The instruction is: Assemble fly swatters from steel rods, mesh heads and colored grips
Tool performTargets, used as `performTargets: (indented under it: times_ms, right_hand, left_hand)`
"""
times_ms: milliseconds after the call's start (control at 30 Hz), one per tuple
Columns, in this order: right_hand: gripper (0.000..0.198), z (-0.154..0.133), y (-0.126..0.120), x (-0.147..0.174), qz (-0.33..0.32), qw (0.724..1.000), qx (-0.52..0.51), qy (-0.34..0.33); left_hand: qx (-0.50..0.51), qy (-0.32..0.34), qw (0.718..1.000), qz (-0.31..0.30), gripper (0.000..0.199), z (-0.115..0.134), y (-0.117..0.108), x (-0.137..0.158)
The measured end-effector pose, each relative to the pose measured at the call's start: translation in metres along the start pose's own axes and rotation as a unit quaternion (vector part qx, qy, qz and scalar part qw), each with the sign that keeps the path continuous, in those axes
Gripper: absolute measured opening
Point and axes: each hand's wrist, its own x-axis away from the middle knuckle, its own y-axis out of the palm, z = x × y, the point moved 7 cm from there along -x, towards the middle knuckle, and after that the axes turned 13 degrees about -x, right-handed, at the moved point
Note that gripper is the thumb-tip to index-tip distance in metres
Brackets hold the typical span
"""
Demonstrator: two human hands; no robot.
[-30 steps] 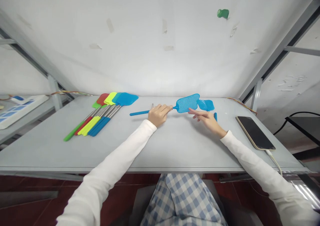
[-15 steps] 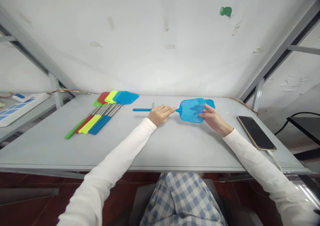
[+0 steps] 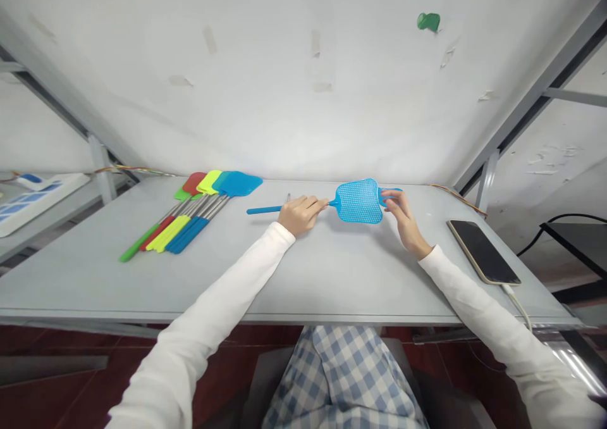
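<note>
Left hand [image 3: 300, 216]: gripping blue swatter [image 3: 346, 202] by its shaft
Right hand [image 3: 405, 219]: part-curled, hold unclear
Blue swatter: over desk [image 3: 341, 283], right of swatter bundle [image 3: 192, 217]
Change: right hand off mesh [image 3: 359, 201], now beside its edge

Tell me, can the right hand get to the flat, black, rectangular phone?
Probably yes: the phone lies uncovered to the right, with flat grey tabletop between it and the right hand.
</note>
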Motion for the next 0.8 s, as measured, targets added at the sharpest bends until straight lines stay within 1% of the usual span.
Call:
performTargets:
  times_ms: [33,67,100,133,200,267,300,367,400,433,467,533,600,667,700,767,800]
  right_hand:
    - [0.033,0.01,0.0,-0.001,0.007,0.998,-0.028,0.053]
    - [0.036,0.017,0.001,-0.002,0.0,0.994,-0.05,0.094]
    - [0.038,0.021,0.004,-0.003,-0.018,0.991,-0.07,0.116]
    - [0.036,0.022,0.007,-0.004,-0.038,0.989,-0.089,0.116]
    - [0.026,0.015,0.007,-0.007,-0.063,0.99,-0.111,0.066]
    - [0.005,0.005,0.002,-0.008,-0.064,0.995,-0.082,-0.008]
    - [0.009,0.001,-0.001,-0.008,-0.062,0.996,-0.047,-0.038]
    - [0.029,-0.004,-0.006,-0.009,-0.066,0.995,0.021,-0.075]
    - [0.033,-0.005,-0.008,-0.009,-0.07,0.994,0.036,-0.077]
    - [0.034,-0.004,-0.01,-0.01,-0.074,0.994,0.033,-0.069]
    - [0.03,-0.002,-0.01,-0.011,-0.082,0.995,0.014,-0.049]
    - [0.023,0.007,-0.007,-0.011,-0.102,0.994,-0.036,0.024]
    - [0.034,0.019,-0.001,-0.008,-0.12,0.983,-0.067,0.121]
    - [0.047,0.031,0.006,-0.001,-0.145,0.963,-0.077,0.215]
    - [0.05,0.034,0.011,0.003,-0.165,0.951,-0.079,0.25]
    - [0.052,0.035,0.017,0.01,-0.203,0.934,-0.08,0.284]
    - [0.051,0.033,0.019,0.011,-0.21,0.933,-0.079,0.281]
  left_hand:
    - [0.003,0.002,1.0,-0.003,0.032,0.001,0.001,0.0]
    - [0.006,0.007,1.0,-0.006,0.032,0.003,0.002,0.0]
    - [0.008,0.015,1.0,-0.007,0.031,0.004,0.003,0.0]
    - [0.007,0.023,1.0,-0.005,0.03,0.006,0.003,0.0]
    - [0.001,0.035,0.999,0.0,0.029,0.008,0.002,-0.001]
    - [-0.005,0.046,0.999,-0.003,0.029,0.01,0.002,-0.001]
    - [-0.006,0.055,0.998,-0.009,0.029,0.011,0.002,-0.001]
    - [-0.006,0.078,0.997,-0.02,0.03,0.016,0.002,-0.001]
    - [-0.006,0.086,0.996,-0.022,0.031,0.019,0.002,-0.001]
    - [-0.005,0.09,0.996,-0.022,0.031,0.021,0.002,-0.001]
    - [-0.005,0.089,0.996,-0.021,0.031,0.022,0.001,-0.002]
    - [-0.005,0.079,0.997,-0.016,0.03,0.022,0.0,-0.003]
    - [-0.005,0.066,0.998,-0.009,0.031,0.02,-0.001,-0.003]
    - [-0.005,0.054,0.999,-0.005,0.031,0.016,-0.002,-0.003]
    - [-0.006,0.049,0.999,-0.006,0.031,0.013,-0.002,-0.003]
    - [-0.012,0.045,0.999,-0.012,0.032,0.011,-0.002,-0.003]
    - [-0.016,0.046,0.999,-0.016,0.033,0.011,-0.002,-0.003]
